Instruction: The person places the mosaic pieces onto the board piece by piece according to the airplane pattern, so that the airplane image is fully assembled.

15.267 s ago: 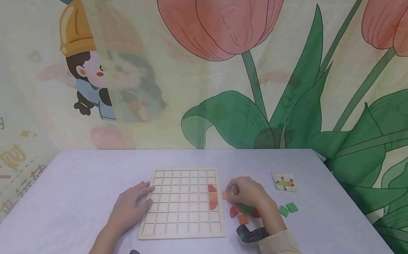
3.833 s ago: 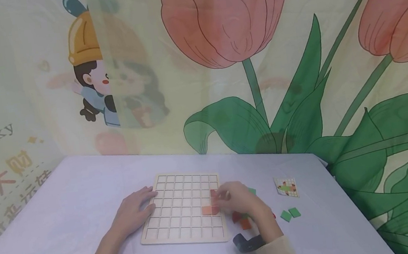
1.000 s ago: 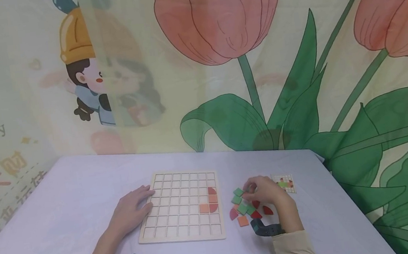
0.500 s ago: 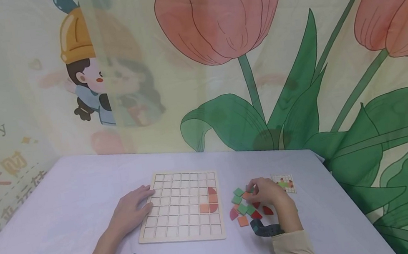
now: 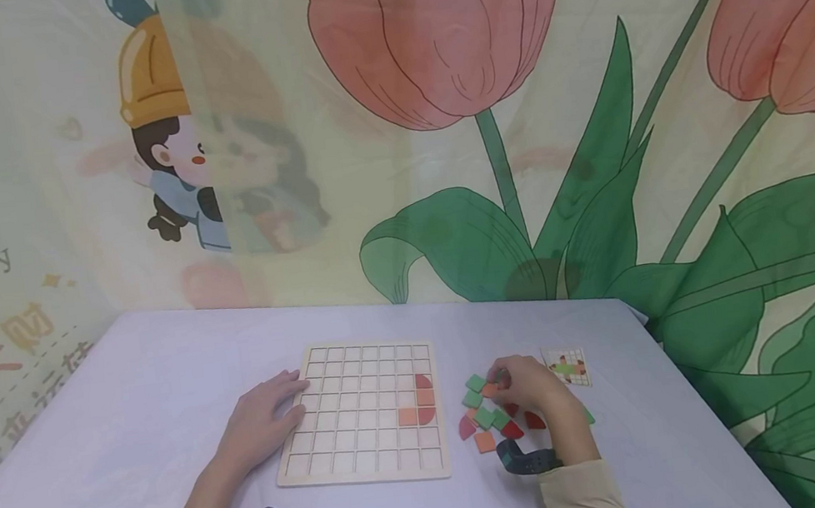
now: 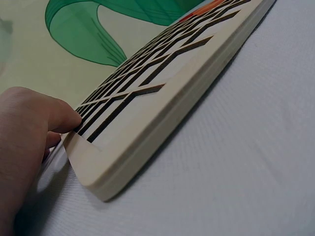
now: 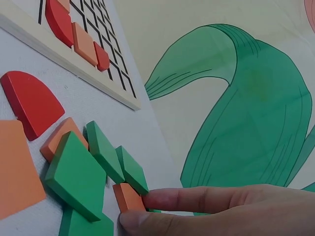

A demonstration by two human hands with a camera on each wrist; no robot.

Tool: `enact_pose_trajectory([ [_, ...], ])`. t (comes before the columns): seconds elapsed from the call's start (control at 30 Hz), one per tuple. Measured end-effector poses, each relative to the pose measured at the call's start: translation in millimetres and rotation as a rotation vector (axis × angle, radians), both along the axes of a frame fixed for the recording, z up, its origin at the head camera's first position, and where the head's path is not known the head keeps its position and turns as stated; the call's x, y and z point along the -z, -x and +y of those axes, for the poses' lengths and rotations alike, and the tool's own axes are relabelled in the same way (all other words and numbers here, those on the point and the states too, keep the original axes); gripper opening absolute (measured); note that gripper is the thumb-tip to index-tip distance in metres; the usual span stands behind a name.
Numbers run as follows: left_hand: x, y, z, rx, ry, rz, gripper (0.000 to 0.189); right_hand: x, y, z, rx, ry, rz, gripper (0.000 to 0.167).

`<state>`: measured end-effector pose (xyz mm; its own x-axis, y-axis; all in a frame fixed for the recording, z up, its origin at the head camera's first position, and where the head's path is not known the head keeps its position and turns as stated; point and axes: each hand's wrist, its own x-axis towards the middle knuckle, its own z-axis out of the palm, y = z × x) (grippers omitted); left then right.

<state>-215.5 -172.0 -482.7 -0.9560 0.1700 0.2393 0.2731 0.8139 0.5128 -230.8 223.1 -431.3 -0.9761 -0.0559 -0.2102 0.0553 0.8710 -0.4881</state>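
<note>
Wooden grid board (image 5: 356, 415) at risk of a nudge

A white counter (image 5: 128, 453) fills the bottom of the head view, the board at its lower centre. The left hand (image 5: 263, 411), fingers loosely extended, touches the board's left edge, gripping nothing; a careless push there might slide it. Right of centre, the right hand (image 5: 531, 381) has thumb and forefinger clamped on a tile. Just beyond lies a picture card (image 5: 569, 365), which the knuckles could knock. Green tiles (image 5: 485, 418) crowd so close that lifting may drag neighbours along. The pinched orange tile (image 7: 129, 197) could slip, I judge, if it catches the green one behind it.
</note>
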Motion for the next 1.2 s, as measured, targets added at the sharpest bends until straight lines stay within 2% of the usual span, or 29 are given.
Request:
enact_pose_trajectory([
  [0.67,1.2,-0.1,-1.0,0.014,-0.003,0.027,0.039,6.9,3.4,1.4,0.029,0.035,0.003,0.021],
  [1.2,1.2,0.3,-1.3,0.013,0.0,0.024,0.038,1.8,1.7,6.2,0.02,0.016,0.014,0.019],
])
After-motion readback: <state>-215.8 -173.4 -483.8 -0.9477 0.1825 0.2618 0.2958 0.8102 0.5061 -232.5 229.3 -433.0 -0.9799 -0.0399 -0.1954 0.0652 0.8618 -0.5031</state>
